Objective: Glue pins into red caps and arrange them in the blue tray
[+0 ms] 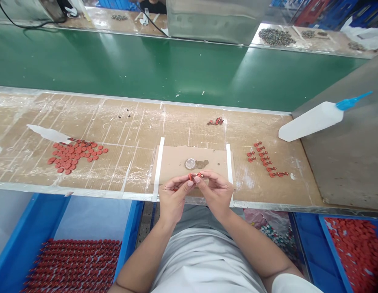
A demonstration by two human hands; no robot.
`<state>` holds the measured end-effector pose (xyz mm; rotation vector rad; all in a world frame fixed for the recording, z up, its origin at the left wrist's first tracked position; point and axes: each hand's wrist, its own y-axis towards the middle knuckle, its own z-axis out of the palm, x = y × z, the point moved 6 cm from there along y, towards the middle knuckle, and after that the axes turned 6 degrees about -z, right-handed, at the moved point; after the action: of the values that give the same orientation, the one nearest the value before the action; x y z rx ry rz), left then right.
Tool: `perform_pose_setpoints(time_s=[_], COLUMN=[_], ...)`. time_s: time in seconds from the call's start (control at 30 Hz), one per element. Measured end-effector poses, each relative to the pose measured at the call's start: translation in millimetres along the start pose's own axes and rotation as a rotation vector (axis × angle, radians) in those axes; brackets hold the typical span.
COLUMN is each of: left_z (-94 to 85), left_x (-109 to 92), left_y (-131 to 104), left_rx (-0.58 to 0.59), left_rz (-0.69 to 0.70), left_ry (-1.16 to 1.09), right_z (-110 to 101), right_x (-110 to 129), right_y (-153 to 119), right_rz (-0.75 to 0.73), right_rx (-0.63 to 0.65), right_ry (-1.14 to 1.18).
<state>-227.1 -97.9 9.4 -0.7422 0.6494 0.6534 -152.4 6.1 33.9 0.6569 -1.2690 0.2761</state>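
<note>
Dead centre of our dial, we have a small red part (pixel 191 177), and both ends are taken: left hand (pixel 173 197) and right hand (pixel 216 193) each clamp it between thumb and fingertips, the thumbs almost meeting. We see red toward each end and something darker between; finer detail is too small for us to read. Another bit of red (pixel 176 189) peeks out at the left hand's fingers. Just beyond, at twelve o'clock, a round dish (pixel 190 163) sits on a cardboard sheet (pixel 172 162). Now to the edges: the table's front lip (pixel 109 194) runs close by at six, and a metal box (pixel 347 162) walls us in at three, a white bottle (pixel 312 121) near it at two. Toward eleven we get wide room, brown tabletop (pixel 149 126) running to the far edge, while red discs (pixel 74 154) spread out between nine and ten.
</note>
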Motion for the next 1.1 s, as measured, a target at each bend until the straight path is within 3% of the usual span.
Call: perform_pose_setpoints(time_s=[0.47, 0.7, 0.87, 0.97, 1.1], left_z=[-1.4, -1.4, 3.5, 11.8, 21.1], left_x=[5.9, 12.1, 18.2, 22.3, 29.3], left_y=[3.6, 1.0, -1.4, -2.7, -3.2], left_rx=[0.073, 0.085, 0.123, 0.169, 0.166], left_rz=[-0.133, -0.205, -0.247, -0.266, -0.339], left_ry=[-0.096, -0.093, -0.082, -0.072, -0.077], right_z=[-0.1, -8.1, -15.1, -29.5, -74.3], right_x=[-1.5, -2.8, 1.8, 9.7, 22.0], right_y=[1.1, -2.3, -4.2, -0.9, 6.2], right_rz=[0.087, 0.217, 0.228, 0.178, 0.024], right_rx=[0.046, 0.111, 0.114, 0.053, -0.147], right_ry=[0.039, 0.026, 0.038, 0.008, -0.170])
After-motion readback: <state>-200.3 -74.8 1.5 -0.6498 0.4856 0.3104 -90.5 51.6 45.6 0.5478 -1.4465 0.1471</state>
